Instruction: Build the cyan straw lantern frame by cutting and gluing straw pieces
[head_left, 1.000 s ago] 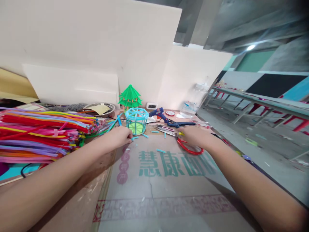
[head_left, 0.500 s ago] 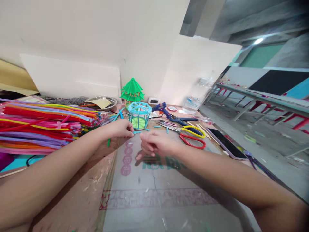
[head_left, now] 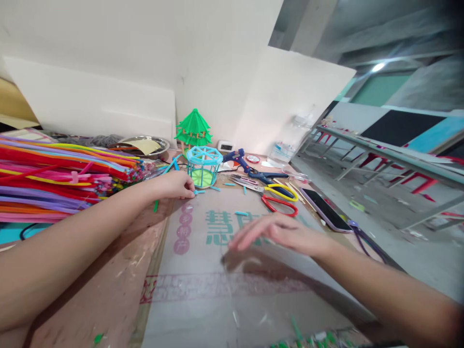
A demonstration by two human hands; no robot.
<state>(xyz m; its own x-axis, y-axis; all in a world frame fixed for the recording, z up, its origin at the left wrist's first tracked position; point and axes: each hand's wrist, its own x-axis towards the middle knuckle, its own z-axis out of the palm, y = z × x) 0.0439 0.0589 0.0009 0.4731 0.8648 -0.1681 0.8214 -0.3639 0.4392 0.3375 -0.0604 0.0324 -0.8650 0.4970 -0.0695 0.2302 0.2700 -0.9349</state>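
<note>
Turquoise frame (head_left: 203, 162) stood assembled near the far edge of the bench (head_left: 119, 299); cut pieces (head_left: 241, 213) lay unattached. Left hand (head_left: 177, 184) pinched at one (grip unclear); right hand (head_left: 277, 233) hovered, loosely spread.

The plastic sheet (head_left: 192, 309) looks smooth and glossy, the bowl (head_left: 164, 144) shiny metal.

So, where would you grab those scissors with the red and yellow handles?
Probably by the red handle loop, with the right hand reaching in from the near right. The scissors lie flat, their blades pointing left and slightly away, so the loops face that side, the red one nearer.
</note>
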